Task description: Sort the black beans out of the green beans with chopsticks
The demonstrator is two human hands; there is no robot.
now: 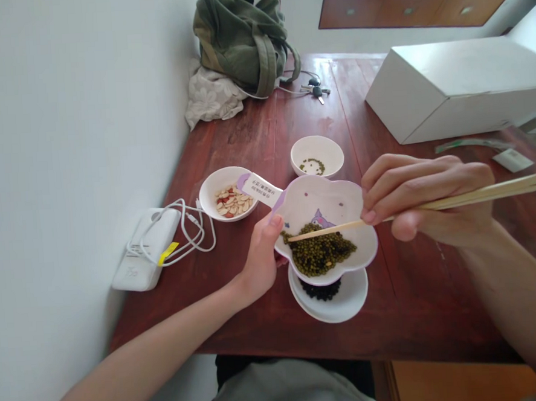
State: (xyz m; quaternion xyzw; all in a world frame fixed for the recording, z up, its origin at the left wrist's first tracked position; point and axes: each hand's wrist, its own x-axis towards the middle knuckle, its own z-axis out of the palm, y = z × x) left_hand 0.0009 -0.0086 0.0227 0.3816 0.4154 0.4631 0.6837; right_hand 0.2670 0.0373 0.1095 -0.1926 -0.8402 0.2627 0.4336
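Green mung beans (319,250) are heaping inside a white flower-shaped dish (322,194), which the left hand (262,255) is grasping by the rim and tilting above a white saucer (333,308) of black beans (321,291). The right hand (425,200) is clenching wooden chopsticks (476,195), their tips reaching into the green beans. Beyond the dish, a small white bowl (317,146) is holding a few more (only a pinch). Left of the dish, another white bowl (208,195) is holding pale split nuts (232,201).
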